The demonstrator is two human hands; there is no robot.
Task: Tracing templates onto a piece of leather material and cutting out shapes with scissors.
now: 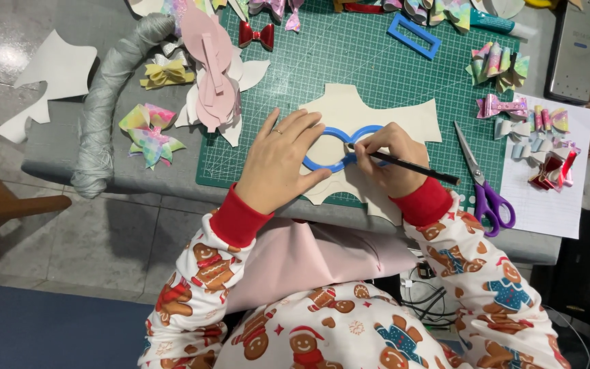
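Observation:
A cream sheet of material (414, 117) lies on the green cutting mat (349, 61). On it rests a blue bow-shaped template (339, 135). My left hand (278, 164) lies flat on the template's left half, fingers spread and pressing it down. My right hand (387, 160) grips a black pencil (421, 169), its tip against the template's edge near the middle. Part of the template is hidden under both hands.
Purple-handled scissors (481, 181) lie right of my right hand. Finished bows (148, 133) and pink cut pieces (213, 75) sit to the left, more bows (500, 65) on the right, on white paper (554, 198). A blue rectangular template (414, 35) and a phone (577, 48) lie at the back.

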